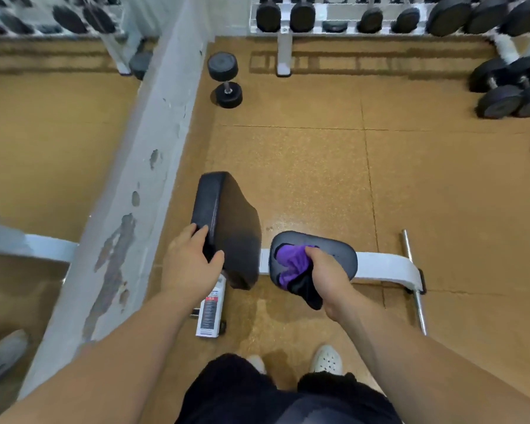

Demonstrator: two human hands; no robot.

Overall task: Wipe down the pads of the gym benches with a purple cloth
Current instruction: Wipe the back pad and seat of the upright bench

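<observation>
Purple cloth [291, 263]: bunched into soft folds and pressed on the seat pad [340, 255], on the pad's left half; it is gripped by the right hand [325, 270], whose fingers are curled over it from above, so that the bright purple bulk is seen at 9 to 10 o'clock of the hand. A dark fold is seen hanging at 6 o'clock, below the knuckles and past the pad's near edge. Seat pad: dark, rounded, smooth and slightly glossy, mounted on a white bench frame [386, 267] that is extended toward 3 o'clock and ended in a steel foot bar [413, 280]. Back pad [230, 221]: black, longer, tilted up, set at 9 o'clock of the seat pad, just beside it. Its near left edge is clasped by the left hand [190, 261], the fingers wrapped round the side and the thumb laid on the face. A printed label [210, 310] is carried on the frame at 6 o'clock of the back pad. One black dumbbell [225, 79] is laid on the tan speckled floor [441, 194] at 12 o'clock, well apart from the bench; a white rack [283, 35] loaded with dumbbells is ranged behind it. A chipped grey pillar [153, 142] is placed at 9 o'clock. Pale shoes [326, 359] are seen at 6 o'clock.
</observation>
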